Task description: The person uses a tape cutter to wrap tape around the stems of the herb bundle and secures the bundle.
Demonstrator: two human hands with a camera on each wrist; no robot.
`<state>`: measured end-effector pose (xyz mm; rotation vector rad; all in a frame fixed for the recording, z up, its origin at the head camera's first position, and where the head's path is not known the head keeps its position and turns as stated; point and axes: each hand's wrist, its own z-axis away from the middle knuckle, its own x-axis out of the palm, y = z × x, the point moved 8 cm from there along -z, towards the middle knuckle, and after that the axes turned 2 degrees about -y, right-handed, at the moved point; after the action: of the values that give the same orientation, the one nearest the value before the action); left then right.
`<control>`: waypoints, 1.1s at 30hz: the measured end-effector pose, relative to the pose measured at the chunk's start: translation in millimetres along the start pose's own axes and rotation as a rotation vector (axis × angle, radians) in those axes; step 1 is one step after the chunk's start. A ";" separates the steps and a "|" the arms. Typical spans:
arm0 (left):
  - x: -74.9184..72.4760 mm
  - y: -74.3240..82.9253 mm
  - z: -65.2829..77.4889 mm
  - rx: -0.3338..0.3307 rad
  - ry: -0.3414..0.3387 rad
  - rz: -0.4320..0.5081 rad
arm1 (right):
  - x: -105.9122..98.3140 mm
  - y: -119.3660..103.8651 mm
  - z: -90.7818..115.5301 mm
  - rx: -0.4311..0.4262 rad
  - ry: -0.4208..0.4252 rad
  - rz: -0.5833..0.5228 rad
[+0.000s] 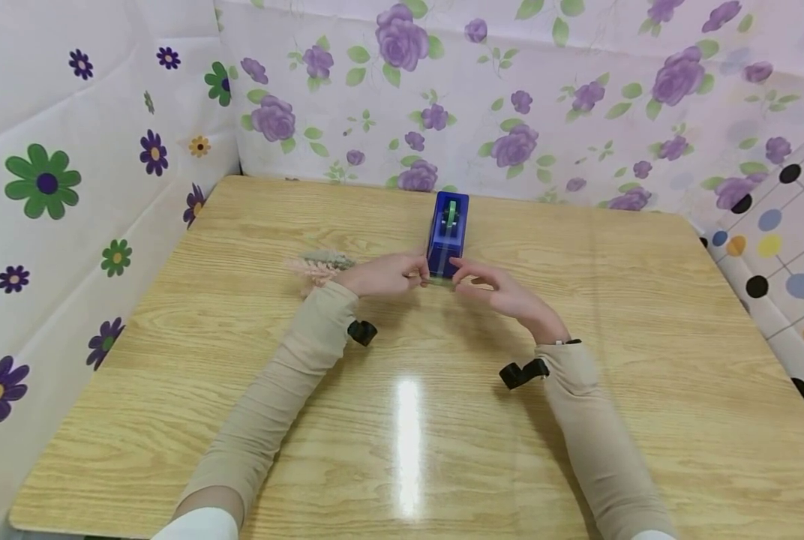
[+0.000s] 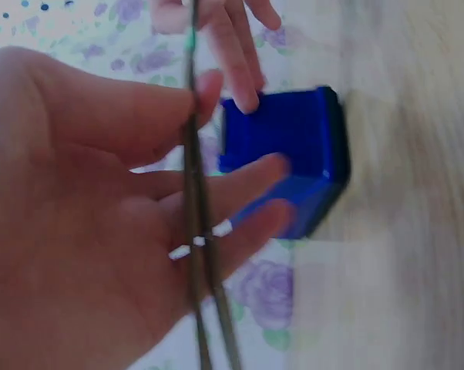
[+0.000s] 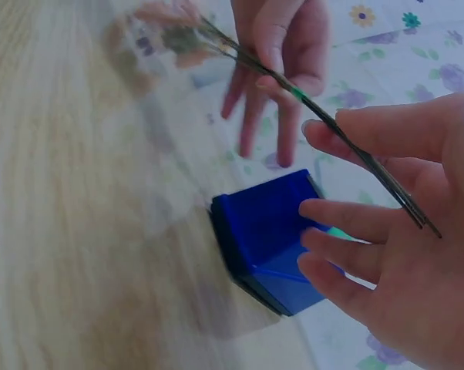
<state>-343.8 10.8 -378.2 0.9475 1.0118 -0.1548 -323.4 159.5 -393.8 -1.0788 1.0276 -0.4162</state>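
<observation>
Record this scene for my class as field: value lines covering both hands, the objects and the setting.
Left hand: pinches thin stems
Right hand: thumb and fingers at the stems' lower part; grip unclear
Flower heads: pinkish and grey-green, beside the left wrist
Green band: on the stems, between the hands
Blue box: on the table, behind the hands; perhaps a tape dispenser
Backdrop: white cloth, purple flowers

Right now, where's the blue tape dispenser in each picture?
Head: the blue tape dispenser is a little above and right of the centre.
Left wrist: right of the centre.
Right wrist: below the centre, slightly right.
Shared landmark: purple-flowered cloth, in all three.
</observation>
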 end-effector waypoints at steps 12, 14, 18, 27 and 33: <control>-6.0 22.8 6.9 0.001 0.027 -0.041 | -15.3 -3.3 6.9 0.081 0.064 0.065; -9.0 24.7 8.0 -0.001 0.053 -0.047 | -17.0 -5.2 6.8 0.080 0.085 0.081; -15.5 27.2 10.0 -0.008 0.131 -0.069 | -20.3 -11.0 6.2 0.047 0.136 0.086; -25.4 27.3 11.3 -0.046 0.265 -0.085 | -22.4 -18.4 6.2 -0.020 0.239 0.018; -37.0 34.1 16.2 -0.018 0.410 -0.100 | -27.1 -29.4 8.8 -0.106 0.323 -0.024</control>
<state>-336.2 8.6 -325.9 0.9323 1.4366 -0.0342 -324.1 170.3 -354.2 -1.1424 1.3350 -0.5732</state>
